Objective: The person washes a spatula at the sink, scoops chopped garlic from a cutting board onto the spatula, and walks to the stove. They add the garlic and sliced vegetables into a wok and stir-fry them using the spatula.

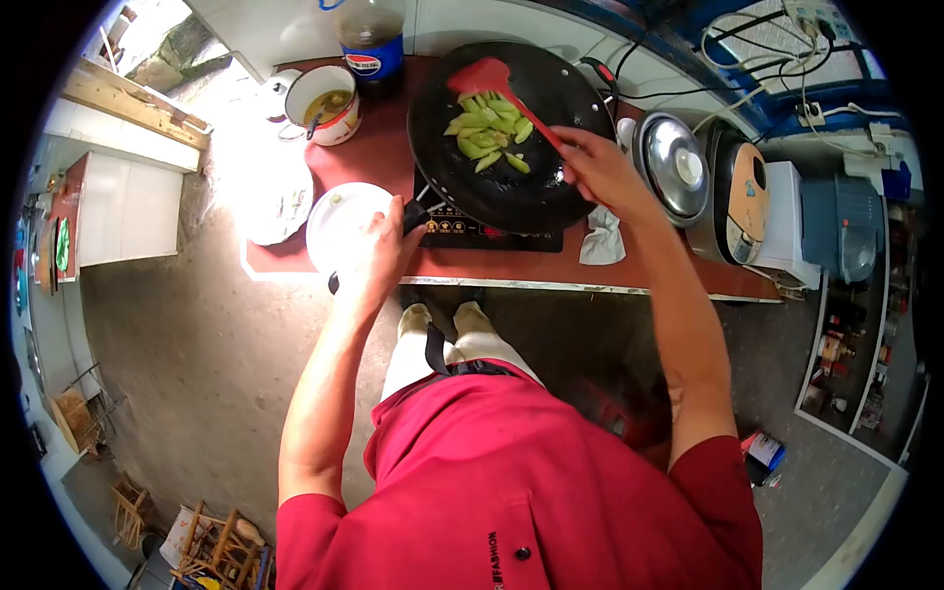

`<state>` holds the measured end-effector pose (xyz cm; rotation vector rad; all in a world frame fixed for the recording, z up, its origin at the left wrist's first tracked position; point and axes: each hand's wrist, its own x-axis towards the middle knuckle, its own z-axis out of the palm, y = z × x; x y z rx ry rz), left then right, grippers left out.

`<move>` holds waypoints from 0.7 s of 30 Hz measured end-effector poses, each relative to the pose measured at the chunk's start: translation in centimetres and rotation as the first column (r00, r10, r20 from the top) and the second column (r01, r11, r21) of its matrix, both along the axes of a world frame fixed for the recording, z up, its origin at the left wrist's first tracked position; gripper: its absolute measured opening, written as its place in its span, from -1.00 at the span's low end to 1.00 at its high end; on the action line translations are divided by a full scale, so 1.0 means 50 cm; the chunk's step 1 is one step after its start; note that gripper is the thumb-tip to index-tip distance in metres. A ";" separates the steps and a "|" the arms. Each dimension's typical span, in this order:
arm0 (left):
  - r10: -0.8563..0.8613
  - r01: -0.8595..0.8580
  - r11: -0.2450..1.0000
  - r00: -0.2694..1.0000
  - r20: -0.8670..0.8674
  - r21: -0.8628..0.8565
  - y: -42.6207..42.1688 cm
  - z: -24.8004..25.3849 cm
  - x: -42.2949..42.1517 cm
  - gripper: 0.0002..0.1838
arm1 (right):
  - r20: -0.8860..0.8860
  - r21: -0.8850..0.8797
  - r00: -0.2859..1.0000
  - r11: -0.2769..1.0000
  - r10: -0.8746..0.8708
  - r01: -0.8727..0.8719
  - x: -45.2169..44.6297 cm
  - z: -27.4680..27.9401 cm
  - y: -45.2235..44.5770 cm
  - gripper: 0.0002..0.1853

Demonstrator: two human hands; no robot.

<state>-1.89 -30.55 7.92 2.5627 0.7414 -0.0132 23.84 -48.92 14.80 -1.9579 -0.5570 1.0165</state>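
A large black wok [551,187] stands on an induction cooker [462,236]. My left hand [382,246] is closed around the wok's black handle [415,214]. With my right hand [595,167] I grip a red spatula [484,75], whose blade rests at the far side of some green vegetable pieces [487,126]. The pieces lie in a heap toward the wok's left, a few apart from the rest. Beside my left hand sits a white plate [329,221], partly covered by the hand.
An enamel pot [339,128] with liquid and a spoon, and a blue-labelled bottle [369,49], stand at the back left. Right of the wok are a crumpled white cloth [602,241], a lidded metal pot [672,167] and a rice cooker [733,202]. Cables [708,90] run along the wall.
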 end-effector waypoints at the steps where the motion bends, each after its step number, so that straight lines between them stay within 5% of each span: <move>1: -0.007 0.007 1.000 1.000 -0.004 0.003 -0.001 0.000 0.001 -0.51 | -0.004 0.003 1.000 1.000 -0.007 0.007 -0.006 -0.024 0.018 -0.56; 4: -0.009 0.009 1.000 1.000 -0.019 -0.021 -0.003 0.005 0.001 -0.52 | -0.010 0.002 0.992 0.992 -0.126 0.126 -0.022 -0.083 0.030 -0.57; 6: 0.004 -0.005 1.000 0.999 -0.032 -0.028 -0.010 0.009 0.004 -0.51 | 0.367 -0.222 0.925 0.975 0.100 -0.017 -0.035 -0.112 0.006 -0.61; 9: 0.028 -0.028 0.999 0.999 -0.045 0.015 -0.019 0.008 0.005 -0.52 | 0.535 -0.214 0.820 0.972 0.202 -0.100 -0.041 -0.121 -0.069 -0.63; 13: 0.036 -0.037 0.999 0.999 -0.021 -0.034 -0.020 0.013 0.004 -0.53 | 0.393 -0.409 0.884 0.909 0.255 -0.080 -0.061 0.015 -0.113 -0.57; 16: 0.029 -0.030 1.000 0.999 -0.015 -0.009 -0.020 0.007 0.000 -0.54 | 0.568 -0.379 0.749 0.916 0.340 -0.128 -0.075 0.089 -0.160 -0.53; 18: 0.030 -0.030 1.000 0.998 -0.061 0.001 -0.020 0.006 0.004 -0.52 | 0.273 -0.591 0.768 0.731 0.579 -0.342 -0.087 0.141 -0.165 -0.51; 21: 0.030 -0.033 0.998 0.998 -0.057 -0.052 -0.020 0.013 0.005 -0.48 | 0.329 -0.621 0.688 0.697 0.647 -0.358 -0.102 0.105 -0.173 -0.45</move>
